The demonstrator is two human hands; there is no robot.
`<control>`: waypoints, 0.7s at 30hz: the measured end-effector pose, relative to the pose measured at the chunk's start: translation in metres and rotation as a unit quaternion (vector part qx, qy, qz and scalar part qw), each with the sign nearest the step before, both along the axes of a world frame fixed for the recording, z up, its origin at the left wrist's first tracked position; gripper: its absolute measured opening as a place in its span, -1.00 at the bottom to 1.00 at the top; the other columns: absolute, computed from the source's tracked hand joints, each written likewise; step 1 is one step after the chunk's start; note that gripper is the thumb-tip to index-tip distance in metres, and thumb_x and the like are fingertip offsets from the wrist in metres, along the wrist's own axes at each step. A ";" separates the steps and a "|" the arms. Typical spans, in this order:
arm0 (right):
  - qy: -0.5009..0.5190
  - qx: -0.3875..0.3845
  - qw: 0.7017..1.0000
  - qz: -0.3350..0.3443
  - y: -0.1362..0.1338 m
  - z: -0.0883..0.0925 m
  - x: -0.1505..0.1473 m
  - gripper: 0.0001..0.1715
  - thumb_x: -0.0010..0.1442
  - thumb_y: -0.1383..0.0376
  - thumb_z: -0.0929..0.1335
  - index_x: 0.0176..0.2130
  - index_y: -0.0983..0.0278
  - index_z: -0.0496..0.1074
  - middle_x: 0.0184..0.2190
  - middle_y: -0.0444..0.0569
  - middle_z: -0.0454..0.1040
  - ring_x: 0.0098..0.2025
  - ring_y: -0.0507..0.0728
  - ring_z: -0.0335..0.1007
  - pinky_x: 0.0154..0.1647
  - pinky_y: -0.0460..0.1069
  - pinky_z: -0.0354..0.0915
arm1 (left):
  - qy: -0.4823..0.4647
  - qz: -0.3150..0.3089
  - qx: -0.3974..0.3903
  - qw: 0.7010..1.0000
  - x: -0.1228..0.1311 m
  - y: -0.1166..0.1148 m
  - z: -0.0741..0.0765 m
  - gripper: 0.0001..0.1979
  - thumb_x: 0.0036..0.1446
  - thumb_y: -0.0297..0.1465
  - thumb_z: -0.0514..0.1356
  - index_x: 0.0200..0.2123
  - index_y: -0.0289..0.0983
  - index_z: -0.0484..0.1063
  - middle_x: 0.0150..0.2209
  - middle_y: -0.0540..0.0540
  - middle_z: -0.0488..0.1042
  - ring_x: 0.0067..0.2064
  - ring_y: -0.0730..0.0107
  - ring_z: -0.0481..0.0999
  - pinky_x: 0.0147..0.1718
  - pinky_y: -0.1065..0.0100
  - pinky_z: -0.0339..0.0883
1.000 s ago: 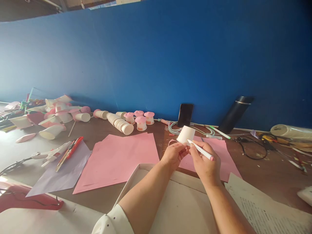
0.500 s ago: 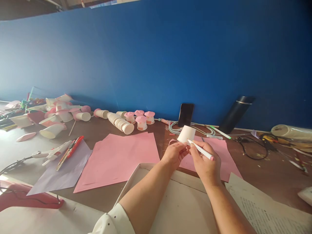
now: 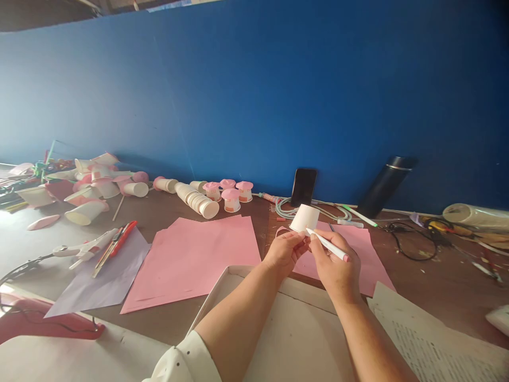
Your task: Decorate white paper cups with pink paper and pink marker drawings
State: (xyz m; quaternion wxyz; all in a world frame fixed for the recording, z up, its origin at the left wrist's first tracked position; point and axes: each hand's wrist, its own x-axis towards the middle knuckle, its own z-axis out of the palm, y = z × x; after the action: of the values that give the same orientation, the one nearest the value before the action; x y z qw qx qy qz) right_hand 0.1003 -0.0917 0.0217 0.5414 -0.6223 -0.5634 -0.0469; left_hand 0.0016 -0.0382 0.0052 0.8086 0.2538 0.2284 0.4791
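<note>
A plain white paper cup (image 3: pixel 304 217) is held upside down over the table, its wider rim toward me. My left hand (image 3: pixel 285 252) pinches that cup near its lower rim. In my right hand (image 3: pixel 338 265) is a white marker pen (image 3: pixel 330 246) with a pink end, gripped as for writing. Its tip is at the cup's side, low down; whether it touches I cannot tell, and no mark shows there. Under both hands lies a sheet of pink paper (image 3: pixel 369 254), partly hidden by them.
Left of my hands are pink sheets (image 3: pixel 207 260), a utility knife (image 3: pixel 115 246) and a white glue gun (image 3: pixel 85 246). Behind stand small pink-topped cups (image 3: pixel 231 201) and a stack of cups (image 3: pixel 196 201). A phone (image 3: pixel 304 187) and a black bottle (image 3: pixel 385 185) lean on the blue partition (image 3: pixel 254 95).
</note>
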 end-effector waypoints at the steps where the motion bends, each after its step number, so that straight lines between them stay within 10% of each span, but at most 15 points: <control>1: -0.001 0.000 1.000 0.001 0.000 0.000 0.000 -0.75 0.15 0.13 0.33 -0.27 0.25 0.49 -0.37 0.00 0.56 -0.35 0.12 0.48 -0.31 -0.03 0.33 | -0.001 -0.001 0.001 1.000 0.000 0.000 0.000 -0.88 0.02 -0.46 0.30 -0.39 -0.44 0.50 -0.37 -0.15 0.49 -0.32 0.50 0.48 -0.11 0.43 0.34; 21: -0.007 -0.001 1.000 0.000 0.000 -0.001 0.000 -0.70 0.16 0.10 0.32 -0.27 0.25 0.49 -0.36 0.01 0.57 -0.36 0.12 0.48 -0.31 -0.03 0.34 | -0.005 0.010 0.001 1.000 0.001 0.000 -0.001 -0.90 0.01 -0.48 0.30 -0.40 -0.43 0.49 -0.41 -0.12 0.48 -0.33 0.50 0.48 -0.08 0.41 0.35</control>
State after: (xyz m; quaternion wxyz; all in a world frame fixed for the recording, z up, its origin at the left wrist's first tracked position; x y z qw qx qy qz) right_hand 0.1000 -0.0922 0.0207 0.5368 -0.6225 -0.5672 -0.0512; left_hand 0.0023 -0.0380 0.0043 0.8050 0.2496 0.2265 0.4883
